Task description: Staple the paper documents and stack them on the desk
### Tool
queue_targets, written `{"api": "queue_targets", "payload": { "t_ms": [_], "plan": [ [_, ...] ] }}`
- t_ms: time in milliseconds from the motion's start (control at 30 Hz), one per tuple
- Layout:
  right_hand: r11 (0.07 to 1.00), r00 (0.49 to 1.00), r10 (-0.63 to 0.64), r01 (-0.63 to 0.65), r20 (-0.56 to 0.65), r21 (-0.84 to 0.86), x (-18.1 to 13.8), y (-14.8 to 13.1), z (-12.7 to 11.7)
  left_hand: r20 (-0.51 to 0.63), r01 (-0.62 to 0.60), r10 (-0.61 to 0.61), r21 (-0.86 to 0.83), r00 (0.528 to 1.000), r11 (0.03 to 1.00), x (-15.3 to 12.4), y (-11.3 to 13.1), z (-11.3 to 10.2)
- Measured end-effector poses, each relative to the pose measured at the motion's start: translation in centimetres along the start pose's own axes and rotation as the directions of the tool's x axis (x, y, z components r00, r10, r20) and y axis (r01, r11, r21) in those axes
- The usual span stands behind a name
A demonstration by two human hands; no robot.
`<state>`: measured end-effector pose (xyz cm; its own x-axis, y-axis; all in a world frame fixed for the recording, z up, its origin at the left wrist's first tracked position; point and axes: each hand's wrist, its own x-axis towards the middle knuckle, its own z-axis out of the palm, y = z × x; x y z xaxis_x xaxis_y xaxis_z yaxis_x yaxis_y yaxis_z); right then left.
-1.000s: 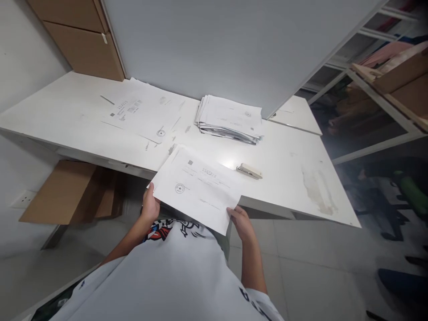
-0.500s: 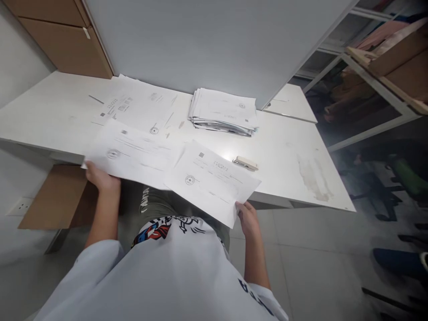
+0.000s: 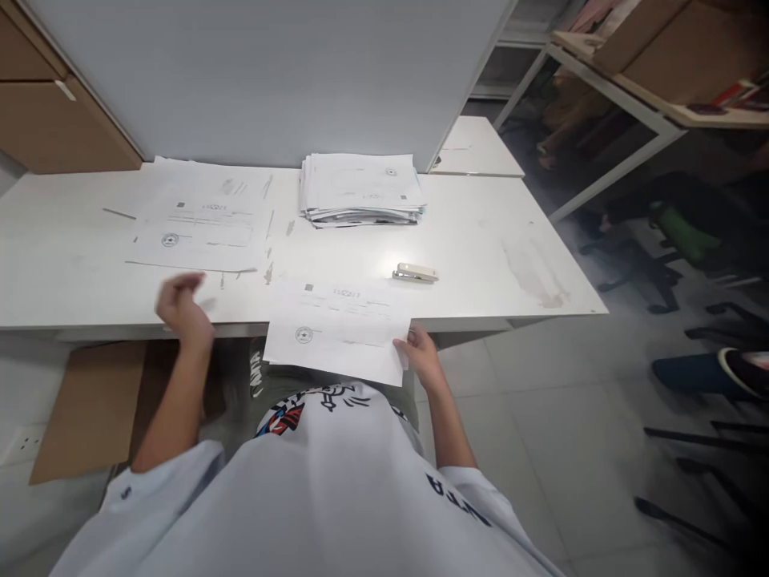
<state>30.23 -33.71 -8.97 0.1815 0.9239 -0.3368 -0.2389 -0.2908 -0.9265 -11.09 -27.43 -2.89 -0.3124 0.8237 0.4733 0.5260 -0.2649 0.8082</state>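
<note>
My right hand point(image 3: 420, 353) pinches the right edge of a printed paper sheet point(image 3: 360, 324). The sheet has a round stamp and overhangs the front edge of the desk point(image 3: 481, 240); how many sheets lie under it I cannot tell. My left hand point(image 3: 185, 311), blurred by motion, is raised near the desk's front edge with nothing in it, its fingers loosely bent and apart from the thumb. Just beyond it lie several printed sheets point(image 3: 207, 220), the top one with a similar stamp. A cream stapler point(image 3: 416, 273) rests beyond my right hand.
A thick stack of papers point(image 3: 360, 188) stands at the back against the grey partition point(image 3: 270, 80). Cardboard boxes point(image 3: 66, 120) are at the back left, and an open carton point(image 3: 90, 409) sits under the desk. A metal-framed shelf point(image 3: 613, 88) is at right.
My left hand has let go of its sheet, which now lies on the left papers, and has drawn back. The sheet in my right hand is now straighter. The view has turned.
</note>
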Motion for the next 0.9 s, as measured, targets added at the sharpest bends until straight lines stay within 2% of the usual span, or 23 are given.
{"api": "queue_targets", "payload": {
  "t_ms": [33, 67, 100, 167, 267, 333, 400, 533, 600, 667, 700, 733, 800, 900],
  "plan": [
    [0.999, 0.999, -0.043, 0.043, 0.000, -0.010, 0.0, -0.2, 0.3, -0.139, 0.034, -0.029, 0.029, 0.990, 0.999, -2.0, 0.1, 0.9],
    [0.995, 0.996, -0.092, 0.092, 0.000, -0.023, 0.1, -0.4, 0.6, -0.209, 0.098, -0.084, 0.055, 0.974, 0.994, -4.0, 0.2, 1.7],
    [0.989, 0.990, -0.144, 0.144, 0.000, -0.039, 0.1, -0.7, 1.0, -0.211, 0.151, -0.131, 0.083, 0.969, 0.985, -5.8, 0.5, 2.5],
    [0.966, 0.969, -0.247, 0.247, 0.013, -0.079, 0.4, -1.4, 1.6, -0.152, 0.176, -0.157, 0.122, 0.976, 0.977, -8.8, 1.1, 3.9],
    [0.911, 0.919, -0.385, 0.394, 0.085, -0.127, 1.2, -3.0, 2.9, -0.101, 0.154, -0.144, 0.099, 0.984, 0.983, -10.6, 2.1, 5.0],
    [0.868, 0.878, -0.461, 0.477, 0.133, -0.140, 1.8, -4.1, 3.9, -0.075, 0.178, -0.172, 0.083, 0.982, 0.980, -9.9, 2.2, 5.1],
    [0.821, 0.829, -0.534, 0.555, 0.163, -0.135, 2.5, -5.4, 5.0, -0.010, 0.206, -0.206, 0.093, 0.978, 0.974, -8.1, 1.8, 4.9],
    [0.697, 0.691, -0.689, 0.714, 0.217, -0.062, 3.8, -8.1, 7.0, 0.055, 0.310, -0.313, 0.057, 0.948, 0.949, -2.6, 0.3, 4.6],
    [0.652, 0.644, -0.738, 0.758, 0.199, -0.036, 4.4, -9.3, 7.6, 0.135, 0.381, -0.375, -0.022, 0.917, 0.924, 0.0, 0.3, 4.8],
    [0.638, 0.635, -0.758, 0.769, 0.152, -0.034, 5.2, -10.1, 7.7, 0.250, 0.411, -0.370, -0.139, 0.895, 0.901, 2.0, 1.1, 5.1],
    [0.638, 0.637, -0.761, 0.769, 0.121, -0.037, 5.7, -10.4, 7.7, 0.278, 0.391, -0.329, -0.206, 0.903, 0.897, 2.8, 1.8, 5.3],
    [0.642, 0.642, -0.761, 0.766, 0.091, -0.039, 6.1, -10.4, 7.5, 0.269, 0.342, -0.270, -0.273, 0.925, 0.899, 3.4, 2.6, 5.5],
    [0.664, 0.665, -0.745, 0.746, 0.039, -0.036, 6.8, -10.0, 7.0, 0.174, 0.191, -0.134, -0.370, 0.976, 0.909, 4.2, 4.0, 5.7],
    [0.749, 0.749, -0.662, 0.662, 0.017, -0.027, 7.5, -7.9, 6.3, 0.085, 0.061, -0.028, -0.424, 0.996, 0.904, 4.3, 4.4, 5.9]
  ]
}}
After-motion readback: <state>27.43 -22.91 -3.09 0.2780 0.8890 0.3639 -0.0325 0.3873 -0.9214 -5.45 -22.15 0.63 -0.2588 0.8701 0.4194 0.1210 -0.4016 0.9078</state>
